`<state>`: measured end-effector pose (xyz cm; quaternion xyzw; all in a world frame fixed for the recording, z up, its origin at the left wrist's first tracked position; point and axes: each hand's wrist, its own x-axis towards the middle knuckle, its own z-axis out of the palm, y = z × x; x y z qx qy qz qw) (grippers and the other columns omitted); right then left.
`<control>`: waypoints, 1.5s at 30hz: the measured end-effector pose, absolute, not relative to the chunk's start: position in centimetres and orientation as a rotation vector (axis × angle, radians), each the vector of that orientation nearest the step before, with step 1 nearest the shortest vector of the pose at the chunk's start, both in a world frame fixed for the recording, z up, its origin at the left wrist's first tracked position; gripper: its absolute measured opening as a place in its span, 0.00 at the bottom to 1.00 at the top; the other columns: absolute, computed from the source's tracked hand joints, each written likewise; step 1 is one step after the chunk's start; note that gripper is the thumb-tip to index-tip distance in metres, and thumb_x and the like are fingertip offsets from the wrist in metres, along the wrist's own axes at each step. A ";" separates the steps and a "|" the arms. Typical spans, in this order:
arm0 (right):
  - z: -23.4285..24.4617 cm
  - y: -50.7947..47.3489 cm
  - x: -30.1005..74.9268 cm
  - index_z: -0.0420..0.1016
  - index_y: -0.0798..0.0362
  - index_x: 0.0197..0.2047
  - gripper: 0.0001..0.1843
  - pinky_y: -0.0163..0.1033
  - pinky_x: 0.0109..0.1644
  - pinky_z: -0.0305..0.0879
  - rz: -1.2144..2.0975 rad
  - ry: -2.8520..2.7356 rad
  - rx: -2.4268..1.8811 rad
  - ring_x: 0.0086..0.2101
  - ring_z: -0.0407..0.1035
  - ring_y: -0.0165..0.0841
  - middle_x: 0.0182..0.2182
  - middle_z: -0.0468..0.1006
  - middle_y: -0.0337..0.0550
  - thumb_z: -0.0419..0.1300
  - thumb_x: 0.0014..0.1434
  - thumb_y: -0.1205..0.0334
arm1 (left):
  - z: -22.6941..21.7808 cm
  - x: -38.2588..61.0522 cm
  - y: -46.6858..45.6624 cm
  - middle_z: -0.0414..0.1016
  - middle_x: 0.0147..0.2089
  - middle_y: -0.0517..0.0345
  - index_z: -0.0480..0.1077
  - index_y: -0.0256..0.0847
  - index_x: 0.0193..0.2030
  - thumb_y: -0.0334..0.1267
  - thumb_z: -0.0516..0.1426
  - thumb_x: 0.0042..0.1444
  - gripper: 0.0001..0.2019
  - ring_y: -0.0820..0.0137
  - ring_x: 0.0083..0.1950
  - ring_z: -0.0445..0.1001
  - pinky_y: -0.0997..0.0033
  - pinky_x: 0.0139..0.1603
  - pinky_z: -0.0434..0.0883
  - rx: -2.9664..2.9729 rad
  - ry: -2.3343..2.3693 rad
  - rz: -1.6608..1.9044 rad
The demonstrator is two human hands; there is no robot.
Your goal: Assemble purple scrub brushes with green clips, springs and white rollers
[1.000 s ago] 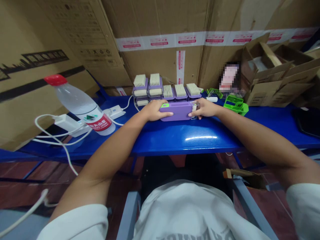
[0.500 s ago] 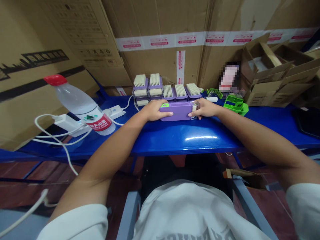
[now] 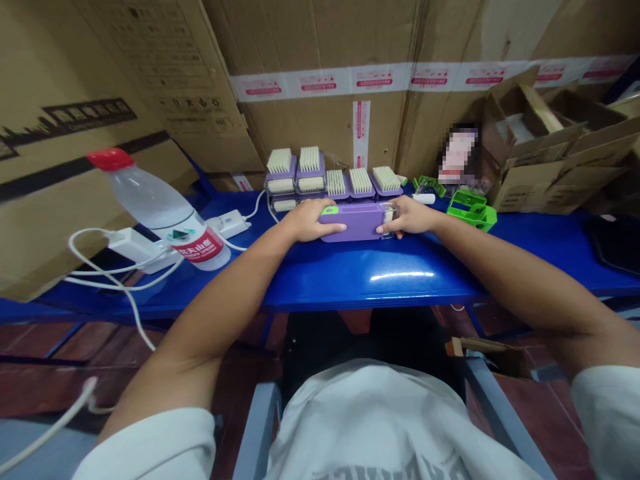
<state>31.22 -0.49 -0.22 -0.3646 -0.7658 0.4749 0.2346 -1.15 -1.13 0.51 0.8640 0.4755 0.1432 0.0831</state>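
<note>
A purple plastic device point(image 3: 357, 222) with a green button at its left end and a clear cover at its right end is held lengthwise just over the blue table. My left hand point(image 3: 314, 221) is closed on its left end, the thumb lying along the front face. At the other end, my right hand point(image 3: 406, 217) grips the clear part with thumb and fingers. Directly behind it stand several similar purple units with cream ribbed tops, such as a ribbed unit point(image 3: 361, 181) and a stacked unit point(image 3: 310, 162). Their lower parts are partly hidden by the held device.
A water bottle point(image 3: 165, 210) with a red cap leans at the left, beside white adapters point(image 3: 137, 248) and cables. Green plastic parts point(image 3: 470, 210) lie right of my right hand. Cardboard boxes point(image 3: 537, 180) stand at the right, and a large carton point(image 3: 310, 40) walls off the back.
</note>
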 end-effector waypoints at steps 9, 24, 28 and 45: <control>0.0 -0.7 31.1 0.77 0.52 0.34 0.32 0.34 0.20 0.68 1.332 -2.083 -1.002 0.18 0.70 0.28 0.19 0.78 0.35 0.92 0.42 0.49 | 0.5 -1.1 -1.1 0.84 0.74 0.35 0.77 0.34 0.76 0.70 0.62 0.63 0.46 0.37 0.74 0.83 0.42 0.77 0.76 2.580 1.417 0.432; -0.3 -0.5 31.3 0.75 0.52 0.33 0.32 0.33 0.20 0.65 1.295 -2.124 -0.993 0.17 0.69 0.28 0.18 0.77 0.36 0.90 0.45 0.44 | 0.4 -1.0 -1.1 0.85 0.73 0.37 0.77 0.36 0.76 0.72 0.62 0.63 0.47 0.38 0.74 0.83 0.44 0.77 0.77 2.577 1.430 0.428; -0.3 -0.5 31.2 0.75 0.52 0.33 0.32 0.33 0.20 0.65 1.298 -2.118 -0.988 0.17 0.69 0.28 0.18 0.76 0.35 0.90 0.45 0.44 | 0.4 -1.0 -1.1 0.85 0.72 0.36 0.77 0.35 0.75 0.73 0.61 0.62 0.48 0.38 0.73 0.83 0.44 0.77 0.77 2.584 1.432 0.435; -0.4 -0.4 31.2 0.76 0.52 0.33 0.33 0.33 0.20 0.65 1.303 -2.102 -1.004 0.17 0.69 0.28 0.18 0.77 0.35 0.91 0.42 0.46 | 0.4 -1.0 -1.0 0.85 0.73 0.38 0.77 0.37 0.75 0.74 0.61 0.62 0.48 0.39 0.74 0.83 0.46 0.77 0.77 2.578 1.434 0.424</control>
